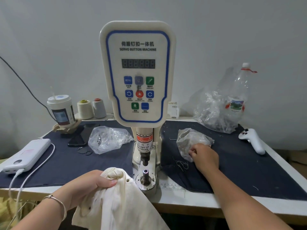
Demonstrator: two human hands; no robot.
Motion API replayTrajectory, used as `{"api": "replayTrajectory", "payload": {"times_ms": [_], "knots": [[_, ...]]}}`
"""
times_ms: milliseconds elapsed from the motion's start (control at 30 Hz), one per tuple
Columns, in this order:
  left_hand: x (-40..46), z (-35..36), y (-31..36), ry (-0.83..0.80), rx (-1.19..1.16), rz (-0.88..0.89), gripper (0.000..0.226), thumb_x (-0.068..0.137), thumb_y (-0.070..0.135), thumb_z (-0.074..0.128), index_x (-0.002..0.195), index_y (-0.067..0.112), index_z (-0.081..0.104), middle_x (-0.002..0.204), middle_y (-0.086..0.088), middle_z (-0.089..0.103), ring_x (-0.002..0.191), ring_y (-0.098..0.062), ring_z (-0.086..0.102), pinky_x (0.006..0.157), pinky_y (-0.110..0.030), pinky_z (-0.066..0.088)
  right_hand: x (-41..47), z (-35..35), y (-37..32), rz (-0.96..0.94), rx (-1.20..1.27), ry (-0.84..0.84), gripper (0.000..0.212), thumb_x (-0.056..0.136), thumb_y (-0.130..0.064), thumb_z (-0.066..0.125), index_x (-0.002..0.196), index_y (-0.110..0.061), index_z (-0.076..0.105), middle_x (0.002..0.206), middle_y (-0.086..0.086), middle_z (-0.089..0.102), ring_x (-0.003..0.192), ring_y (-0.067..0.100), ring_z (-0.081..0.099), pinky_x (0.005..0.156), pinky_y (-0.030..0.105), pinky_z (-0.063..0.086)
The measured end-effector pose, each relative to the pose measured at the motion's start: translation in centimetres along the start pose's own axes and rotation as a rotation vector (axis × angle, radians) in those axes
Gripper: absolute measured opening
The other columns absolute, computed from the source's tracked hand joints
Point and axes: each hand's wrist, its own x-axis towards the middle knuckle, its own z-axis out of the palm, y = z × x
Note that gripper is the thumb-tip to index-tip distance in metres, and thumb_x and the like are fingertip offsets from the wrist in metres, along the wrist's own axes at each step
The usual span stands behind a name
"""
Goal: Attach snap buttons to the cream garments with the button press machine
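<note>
Dark cloth covers our tabletop [66, 171] around one button press machine [137, 72]. Our left hand [86, 185] grips one cream garment [119, 201], bunched beside the lower die [145, 173]; our right hand [205, 157] has fingers curled into one of three plastic bags [191, 141], probably fetching a snap. Next we must seat it on the die.

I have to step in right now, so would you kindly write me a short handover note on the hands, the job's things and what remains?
Left hand grips the cream garment bunched at the table edge, just left of the press's lower die.
Right hand reaches into the small bag of snap parts right of the machine.
Done: one snap shows on the fabric.
Left: put a part on the empty die, position the fabric, press.
</note>
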Motion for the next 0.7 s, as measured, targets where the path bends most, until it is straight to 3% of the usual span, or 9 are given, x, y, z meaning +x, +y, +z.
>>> {"api": "replayTrajectory", "payload": {"times_ms": [167,300,467,600,700], "knots": [[-0.3,0.2,-0.1,0.021,-0.012,0.008,0.043,0.063,0.020,0.078,0.100,-0.002,0.077,0.108,-0.029,0.072,0.103,-0.045,0.068,0.096,-0.047,0.051,-0.6,-0.3,-0.2,0.028,0.014,0.019,0.013,0.093,-0.035,0.058,0.092,-0.026,0.067,0.089,-0.004,0.070,0.086,0.021,0.065,0.062,0.026,0.035],[-0.4,0.4,0.0,0.043,-0.010,0.013,0.046,0.063,0.021,0.079,0.103,-0.002,0.077,0.109,-0.028,0.072,0.111,-0.049,0.065,0.103,-0.052,0.048,-0.2,-1.0,-0.7,0.037,-0.098,-0.123,0.018,0.095,-0.028,0.055,0.099,-0.019,0.069,0.099,0.003,0.070,0.091,0.024,0.065,0.066,0.026,0.042],[-0.5,0.5,-0.1,0.037,-0.011,0.007,0.044,0.064,0.023,0.079,0.102,0.001,0.078,0.109,-0.027,0.073,0.111,-0.048,0.065,0.103,-0.052,0.048,1.1,-1.9,-1.7,0.183,-0.134,-0.343,0.032,0.101,-0.028,0.050,0.126,-0.011,0.059,0.132,0.009,0.057,0.122,0.026,0.054,0.094,0.032,0.045],[-0.7,0.6,0.0,0.042,-0.021,0.010,0.042,0.064,0.023,0.078,0.100,0.001,0.078,0.108,-0.026,0.073,0.110,-0.048,0.066,0.102,-0.051,0.049,0.2,-1.8,-2.0,0.098,-0.236,-0.223,0.015,0.098,-0.015,0.052,0.106,-0.012,0.065,0.111,0.006,0.066,0.102,0.024,0.064,0.076,0.031,0.048],[-0.8,0.6,0.1,0.045,-0.003,0.005,0.043,0.064,0.023,0.078,0.101,0.000,0.078,0.108,-0.026,0.073,0.110,-0.047,0.066,0.101,-0.050,0.050,-1.4,-2.4,-2.2,0.075,-0.185,-0.075,0.013,0.097,-0.012,0.052,0.088,-0.016,0.061,0.098,0.003,0.066,0.088,0.023,0.065,0.063,0.027,0.042]]}}
